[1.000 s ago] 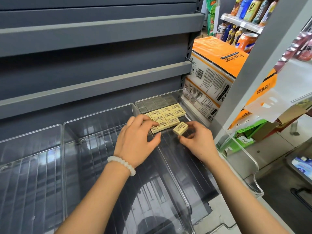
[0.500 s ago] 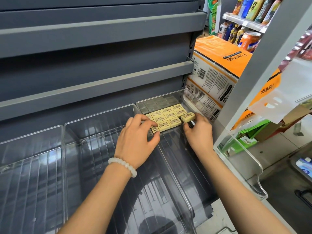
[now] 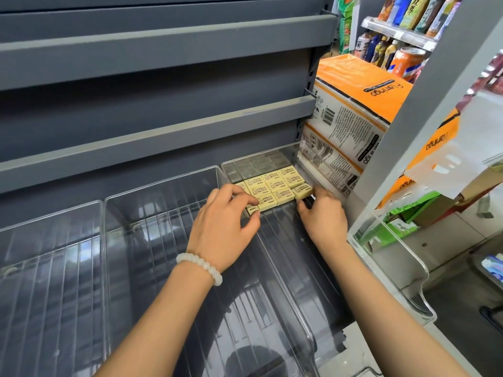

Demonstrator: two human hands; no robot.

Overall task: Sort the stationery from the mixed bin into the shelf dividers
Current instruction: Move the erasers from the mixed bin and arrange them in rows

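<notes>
At the far end of the rightmost clear divider bin [image 3: 321, 268] on the grey shelf [image 3: 163, 137], pale yellow erasers [image 3: 272, 183] lie flat in tidy rows, pressed side by side against the bin's back wall. The right hand [image 3: 322, 216] is inside this bin, its fingers curled around one more eraser [image 3: 302, 190] at the right end of the near row, which sits slightly tilted against its neighbours and close to the right wall. The left hand [image 3: 226, 224], with a white bead bracelet [image 3: 200, 268] on the wrist, reaches over the bin's left wall; its fingers are bent and its fingertips rest on the near left erasers, thumb beside them. Two more clear bins [image 3: 81, 254] stand to the left. Orange and white packages [image 3: 351, 110] are stacked just right of the shelf, and drink bottles [image 3: 408, 12] line a far shelf
</notes>
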